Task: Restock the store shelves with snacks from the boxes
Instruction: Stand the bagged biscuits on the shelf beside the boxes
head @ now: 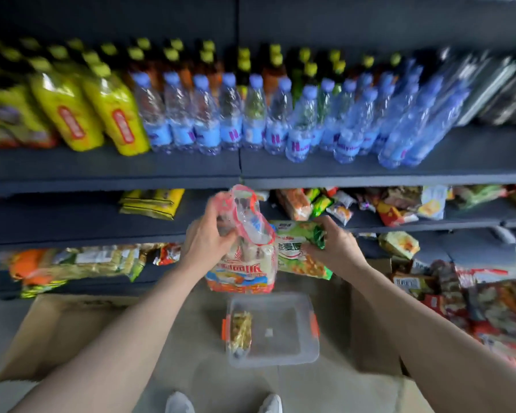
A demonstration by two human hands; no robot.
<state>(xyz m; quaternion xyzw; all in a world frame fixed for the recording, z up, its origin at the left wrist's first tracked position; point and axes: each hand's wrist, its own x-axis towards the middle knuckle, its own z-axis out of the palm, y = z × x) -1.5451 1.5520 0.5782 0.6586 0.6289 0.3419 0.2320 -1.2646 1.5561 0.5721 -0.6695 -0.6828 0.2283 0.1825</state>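
Both arms outstretched, left hand (204, 236) fingers curled gripping, right hand (335, 244) pinching

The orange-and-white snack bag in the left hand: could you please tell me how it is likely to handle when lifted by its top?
The orange-and-white snack bag is thin clear plastic, crumpled where the left hand grips it, so it probably flops. Its contents sit low, so it likely hangs bottom-heavy and may swing. The glossy film could be somewhat slippery.
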